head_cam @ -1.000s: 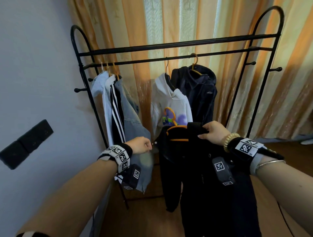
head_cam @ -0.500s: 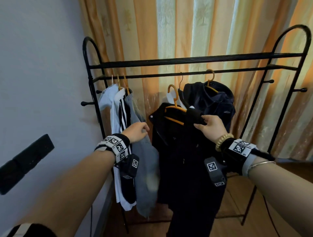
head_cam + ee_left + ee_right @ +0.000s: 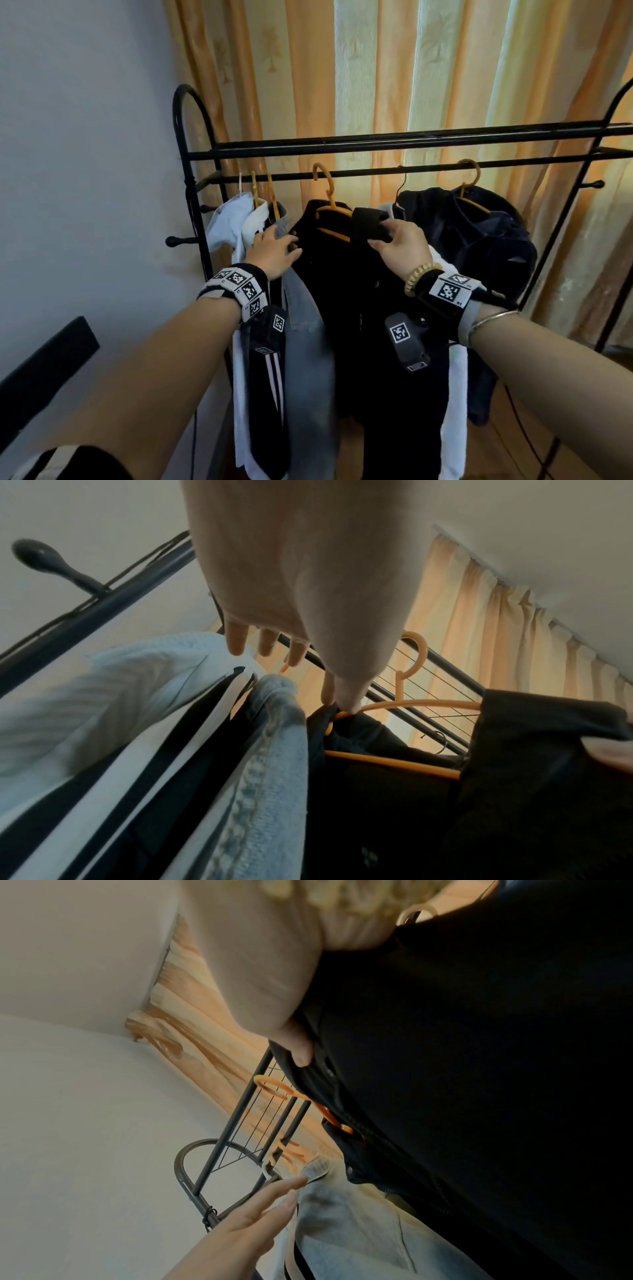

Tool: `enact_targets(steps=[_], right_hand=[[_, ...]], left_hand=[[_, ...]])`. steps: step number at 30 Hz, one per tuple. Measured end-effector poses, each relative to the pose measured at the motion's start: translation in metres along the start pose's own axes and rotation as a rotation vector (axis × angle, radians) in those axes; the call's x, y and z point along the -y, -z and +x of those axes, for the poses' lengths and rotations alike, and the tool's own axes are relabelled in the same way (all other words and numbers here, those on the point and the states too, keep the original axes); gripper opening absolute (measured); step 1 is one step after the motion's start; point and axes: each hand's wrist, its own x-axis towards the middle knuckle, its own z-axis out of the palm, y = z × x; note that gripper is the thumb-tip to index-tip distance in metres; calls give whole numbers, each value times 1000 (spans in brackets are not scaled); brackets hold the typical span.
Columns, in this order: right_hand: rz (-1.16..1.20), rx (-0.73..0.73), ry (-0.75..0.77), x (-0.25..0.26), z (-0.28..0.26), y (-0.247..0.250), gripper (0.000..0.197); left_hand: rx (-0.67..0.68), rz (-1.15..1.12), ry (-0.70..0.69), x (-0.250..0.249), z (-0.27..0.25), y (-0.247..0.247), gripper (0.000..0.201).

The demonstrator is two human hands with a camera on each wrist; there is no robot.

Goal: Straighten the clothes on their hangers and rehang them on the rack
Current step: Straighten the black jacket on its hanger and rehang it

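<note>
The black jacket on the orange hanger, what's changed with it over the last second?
The black jacket was lifted from low in front of the rack up to the lower rail, its orange hanger hook now at the rail. The left hand moved onto its left shoulder. The right hand still grips the right shoulder; the other clothes stayed hanging.

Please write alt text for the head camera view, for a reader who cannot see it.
The right hand grips a black jacket on an orange hanger, its hook at the rack's lower rail. The left hand, fingers straight, touches the jacket's left shoulder beside a denim garment.
</note>
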Motion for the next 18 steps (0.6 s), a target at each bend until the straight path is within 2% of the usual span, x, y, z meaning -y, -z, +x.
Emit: enact_targets(steps=[3, 7, 14, 18], right_hand=[[-50, 5, -23, 6, 18, -14, 43], [-64, 38, -33, 16, 39, -29, 49], [-13, 6, -91, 21, 58, -59, 33], [4, 55, -137, 14, 54, -81, 36]], left_hand=[[65, 26, 27, 7, 7, -6, 42], [110, -25, 33, 24, 13, -12, 23], [146, -116, -33, 37, 12, -14, 24], [132, -138, -39, 44, 11, -16, 25]])
